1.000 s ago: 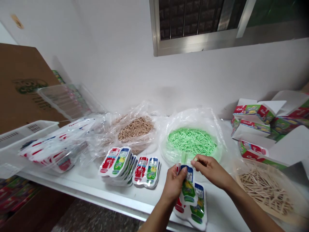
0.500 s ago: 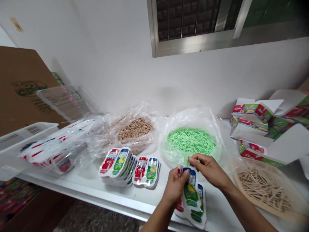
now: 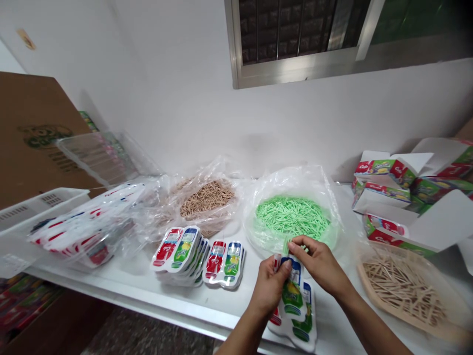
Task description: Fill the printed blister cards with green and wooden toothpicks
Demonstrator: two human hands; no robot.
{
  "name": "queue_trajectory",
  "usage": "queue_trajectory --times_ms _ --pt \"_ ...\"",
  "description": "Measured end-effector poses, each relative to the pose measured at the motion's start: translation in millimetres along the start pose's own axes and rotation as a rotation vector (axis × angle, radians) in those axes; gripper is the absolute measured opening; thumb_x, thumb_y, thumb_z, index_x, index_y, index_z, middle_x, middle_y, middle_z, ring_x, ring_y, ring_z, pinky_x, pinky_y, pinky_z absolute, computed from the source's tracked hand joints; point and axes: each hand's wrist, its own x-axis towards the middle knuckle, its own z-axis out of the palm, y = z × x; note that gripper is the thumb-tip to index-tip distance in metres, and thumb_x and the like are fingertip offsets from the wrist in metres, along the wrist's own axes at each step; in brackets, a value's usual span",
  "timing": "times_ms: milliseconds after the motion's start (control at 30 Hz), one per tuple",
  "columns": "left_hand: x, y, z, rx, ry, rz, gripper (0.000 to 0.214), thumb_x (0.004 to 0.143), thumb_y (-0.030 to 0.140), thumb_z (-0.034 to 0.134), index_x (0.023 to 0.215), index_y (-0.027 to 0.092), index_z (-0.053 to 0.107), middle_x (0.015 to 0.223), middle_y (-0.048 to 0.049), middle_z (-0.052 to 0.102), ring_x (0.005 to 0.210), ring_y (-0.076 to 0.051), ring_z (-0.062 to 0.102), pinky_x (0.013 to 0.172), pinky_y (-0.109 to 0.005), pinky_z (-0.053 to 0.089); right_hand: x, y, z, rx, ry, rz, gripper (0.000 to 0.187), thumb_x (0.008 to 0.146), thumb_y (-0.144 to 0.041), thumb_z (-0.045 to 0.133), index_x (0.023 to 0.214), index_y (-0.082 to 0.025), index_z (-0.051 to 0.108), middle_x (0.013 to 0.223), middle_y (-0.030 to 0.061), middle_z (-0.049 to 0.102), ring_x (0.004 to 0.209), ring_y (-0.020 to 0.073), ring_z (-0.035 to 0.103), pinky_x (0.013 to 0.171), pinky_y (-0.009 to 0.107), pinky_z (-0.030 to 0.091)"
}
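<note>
My left hand (image 3: 270,283) grips a bottle-shaped double packet (image 3: 293,295), red on one side and green with a blue top on the other, thumb on its front. At the packet's upper edge, my right hand (image 3: 320,264) pinches a few pale green sticks (image 3: 286,246) upright between thumb and fingers. Whether the stick ends are inside the packet is hidden. Beneath lies another such packet (image 3: 309,333) on the white table. Just behind my hands is a clear plastic bag (image 3: 258,229) with a heap of green sticks (image 3: 291,215).
To the left stand a stack of packets (image 3: 177,249) and a smaller pile (image 3: 224,264). Behind them a clear bag holds brown sticks (image 3: 207,198). At far left are wrapped packets (image 3: 81,222) and a white basket (image 3: 70,196). On the right are open printed boxes (image 3: 388,170) and a tray of beige sticks (image 3: 402,291).
My right fingers have shifted slightly at the packet's top, and the green sticks there stand a little more apart. My left hand keeps hold of the packet, nearly still.
</note>
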Motion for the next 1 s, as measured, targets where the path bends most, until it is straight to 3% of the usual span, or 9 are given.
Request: queue_trajectory --times_ms 200,267,400,700,867,1000 --pt "-1.9 1.3 3.6 -0.116 0.009 -0.048 0.029 0.069 0.034 0.076 0.076 0.010 0.062 0.065 -0.0023 0.061 0.059 -0.012 0.056 0.063 -0.024 0.044 -1.5 0.8 0.1 -0.059 0.039 0.007 0.016 0.081 -0.034 0.050 0.073 -0.021 0.054 0.067 -0.0012 0.057 0.062 0.0156 0.052 0.060 0.026 0.042" --pt "-2.2 1.5 4.6 -0.137 0.010 -0.059 0.028 0.068 0.033 0.077 0.075 0.010 0.062 0.065 -0.0026 0.062 0.058 -0.012 0.057 0.064 -0.025 0.045 -2.6 1.4 1.1 -0.009 0.033 0.002 0.013 0.081 -0.033 0.049 0.079 -0.021 0.054 0.073 -0.0002 0.060 0.068 0.0168 0.055 0.063 0.026 0.044" --pt "-3.3 3.0 6.5 -0.142 -0.012 -0.059 0.029 0.069 0.034 0.076 0.079 0.009 0.064 0.068 -0.0048 0.066 0.060 -0.015 0.061 0.066 -0.027 0.048 -2.8 1.5 4.0 0.071 0.004 0.026 0.026 0.083 -0.043 0.051 0.097 -0.022 0.056 0.081 0.0005 0.061 0.066 0.0159 0.054 0.061 0.025 0.044" --pt "-7.3 4.5 6.3 -0.108 -0.030 -0.073 0.031 0.070 0.037 0.074 0.077 0.008 0.065 0.063 -0.0056 0.066 0.058 -0.018 0.063 0.061 -0.028 0.049 -0.6 1.2 3.9 0.097 -0.033 0.017 0.029 0.086 -0.048 0.049 0.077 -0.021 0.054 0.064 -0.0027 0.050 0.058 0.0129 0.045 0.054 0.022 0.039" --pt "-5.9 1.5 4.1 -0.089 -0.005 -0.055 0.032 0.071 0.039 0.073 0.075 0.009 0.064 0.062 -0.0039 0.064 0.056 -0.015 0.060 0.062 -0.028 0.048 -6.0 -2.5 2.2 -0.051 0.041 -0.050 0.026 0.088 -0.041 0.046 0.072 -0.021 0.050 0.068 -0.0018 0.051 0.065 0.0147 0.049 0.063 0.025 0.041" --pt "-3.6 8.6 -6.6 0.044 0.031 -0.017 0.031 0.070 0.039 0.074 0.076 0.011 0.062 0.066 -0.0015 0.063 0.061 -0.013 0.058 0.063 -0.024 0.046 2.2 2.9 -21.0 0.001 -0.062 -0.096 0.024 0.089 -0.041 0.045 0.097 -0.022 0.056 0.090 0.0029 0.062 0.086 0.0185 0.057 0.078 0.030 0.046"
